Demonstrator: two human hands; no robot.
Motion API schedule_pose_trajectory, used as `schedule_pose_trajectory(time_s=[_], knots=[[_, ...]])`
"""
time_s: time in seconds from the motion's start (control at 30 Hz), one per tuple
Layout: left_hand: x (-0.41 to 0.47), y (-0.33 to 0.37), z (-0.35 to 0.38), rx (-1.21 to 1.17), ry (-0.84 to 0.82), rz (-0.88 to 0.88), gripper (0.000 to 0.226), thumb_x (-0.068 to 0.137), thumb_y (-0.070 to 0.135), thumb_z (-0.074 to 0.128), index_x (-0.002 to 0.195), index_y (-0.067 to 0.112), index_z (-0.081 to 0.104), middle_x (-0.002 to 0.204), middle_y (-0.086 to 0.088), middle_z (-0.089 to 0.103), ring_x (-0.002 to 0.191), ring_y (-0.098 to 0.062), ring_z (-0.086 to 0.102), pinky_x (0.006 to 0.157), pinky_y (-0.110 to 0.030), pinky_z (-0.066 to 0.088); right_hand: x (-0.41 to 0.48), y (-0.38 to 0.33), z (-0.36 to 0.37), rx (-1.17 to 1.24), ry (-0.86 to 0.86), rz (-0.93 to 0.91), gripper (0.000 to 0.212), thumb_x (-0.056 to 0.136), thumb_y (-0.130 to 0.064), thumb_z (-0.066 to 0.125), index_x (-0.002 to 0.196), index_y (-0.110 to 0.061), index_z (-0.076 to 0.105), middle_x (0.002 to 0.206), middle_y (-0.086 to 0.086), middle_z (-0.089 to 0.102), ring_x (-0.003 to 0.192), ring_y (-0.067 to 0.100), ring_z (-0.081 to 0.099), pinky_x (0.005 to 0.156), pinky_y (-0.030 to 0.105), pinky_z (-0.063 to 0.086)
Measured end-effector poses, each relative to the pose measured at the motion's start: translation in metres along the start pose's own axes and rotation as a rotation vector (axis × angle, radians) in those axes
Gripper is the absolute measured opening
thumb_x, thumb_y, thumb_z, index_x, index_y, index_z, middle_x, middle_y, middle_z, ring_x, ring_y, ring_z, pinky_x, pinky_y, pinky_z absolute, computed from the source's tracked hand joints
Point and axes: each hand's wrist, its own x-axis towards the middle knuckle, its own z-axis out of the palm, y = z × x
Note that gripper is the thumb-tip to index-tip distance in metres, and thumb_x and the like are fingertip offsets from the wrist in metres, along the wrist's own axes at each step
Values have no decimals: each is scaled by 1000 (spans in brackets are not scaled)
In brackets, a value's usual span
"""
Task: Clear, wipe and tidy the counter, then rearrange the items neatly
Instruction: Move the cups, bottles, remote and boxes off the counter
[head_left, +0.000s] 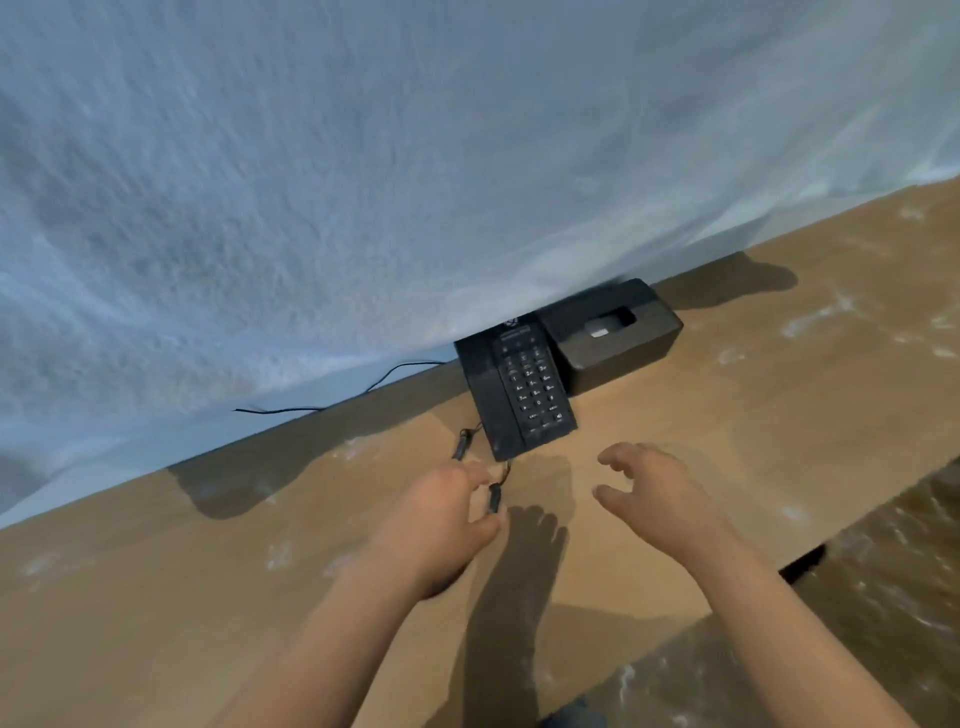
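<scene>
Black phone sits at the counter rear edge; left hand grip pinches cord, right hand wide.

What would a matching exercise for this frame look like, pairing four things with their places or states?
Things:
1. telephone
2. black box
3. thin cable
4. right hand

Places or states:
A. trails along the foot of the wall, left of the other items
B. hovers over the counter, fingers spread and curved, holding nothing
C. lies keypad up, its far end at the wall
D. sits against the wall, directly right of the keypad

Pairs: 1-C, 2-D, 3-A, 4-B
</scene>
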Motion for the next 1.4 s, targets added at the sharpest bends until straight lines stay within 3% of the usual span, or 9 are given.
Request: schedule_pose_trajectory(time_s=[0.3, 0.37, 0.47, 0.63, 1.0, 1.4], knots=[[47, 51, 9, 18, 15, -160, 37, 93, 37, 56, 123, 14, 57, 122, -2, 57, 111, -18, 54, 94, -32, 45, 101, 43, -51, -96, -1, -142, 46, 91, -25, 63, 134, -13, 53, 133, 7, 56, 123, 23, 51, 97, 31, 41], [56, 59, 11, 12, 18, -179, 39, 93, 39, 57, 126, 19, 55, 123, 0, 57, 111, -17, 54, 94, -31, 45, 120, 50, -58, -134, 12, -164, 48, 91, -26, 64, 136, -13, 52, 136, 7, 54, 128, 24, 48, 99, 34, 41], [67, 65, 15, 12, 27, -199, 43, 92, 41, 57, 132, 23, 52, 127, 2, 55, 115, -16, 53, 97, -31, 44, 146, 59, -62, -175, 29, -192, 52, 90, -28, 64, 138, -16, 50, 136, 8, 51, 120, 27, 52, 94, 36, 46], [83, 73, 22, 27, 48, -229, 46, 91, 42, 57, 134, 24, 52, 130, 4, 55, 117, -14, 52, 99, -29, 43, 175, 68, -64, -196, -10, -259, 60, 90, -28, 64, 144, -16, 41, 141, 9, 44, 129, 29, 42, 103, 39, 41], [102, 79, 32, -17, 40, -283, 47, 91, 43, 59, 134, 27, 52, 128, 6, 55, 114, -11, 53, 97, -25, 43, 206, 77, -68, -278, -111, -342, 74, 92, -29, 63, 153, -17, 23, 159, 2, 23, 147, 29, 14, 115, 40, 26], [141, 92, 47, -267, 19, -348, 48, 90, 38, 63, 134, 24, 52, 123, 9, 59, 108, -10, 56, 93, -25, 47, 178, 102, -58, -279, -45, -357, 68, 93, -30, 57, 152, -18, 25, 155, -2, 26, 141, 25, 19, 114, 35, 26]])
